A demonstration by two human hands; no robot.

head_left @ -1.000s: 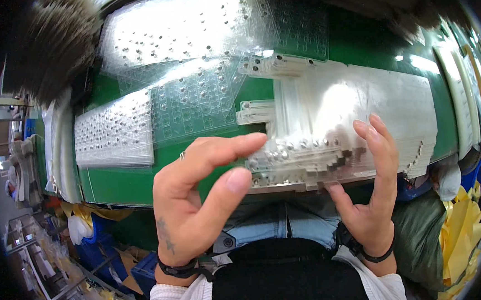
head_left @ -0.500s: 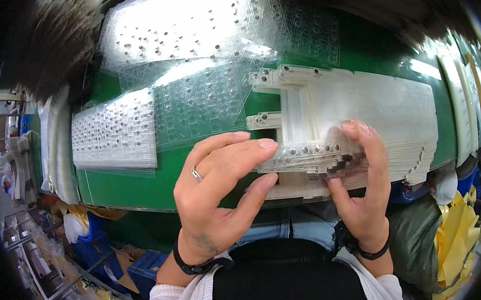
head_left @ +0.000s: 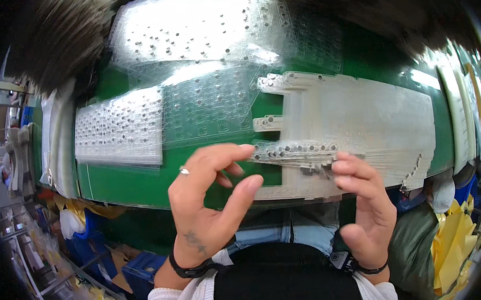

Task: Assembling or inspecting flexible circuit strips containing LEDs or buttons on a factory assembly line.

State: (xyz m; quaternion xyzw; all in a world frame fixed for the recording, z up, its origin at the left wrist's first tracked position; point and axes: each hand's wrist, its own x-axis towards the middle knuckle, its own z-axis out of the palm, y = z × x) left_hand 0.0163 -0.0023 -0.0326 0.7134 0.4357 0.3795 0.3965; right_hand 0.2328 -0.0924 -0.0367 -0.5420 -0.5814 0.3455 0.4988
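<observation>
Since half a second ago the right hand [head_left: 371, 205] has drawn back toward the body, its thumb dropping away from the stack's near edge, while the left hand [head_left: 199, 203] has slid a little leftward off the stack's corner. Neither hand grips anything now. The left is a wide, loose C, index finger and thumb well apart with nothing between them; its index tip is right at the left end of the near strip [head_left: 296, 149] (whether it actually touches, I cannot tell). The right hand is spread too, thumb hanging free, its bent fingertips at the strip's right end, contact again unclear. The stack of pale translucent sheets [head_left: 366, 113] lies on the green table [head_left: 126, 186], its notched side facing left and its lower right corner fanned in steps. Left of it sits a pile of clear dotted sheets [head_left: 119, 128].
</observation>
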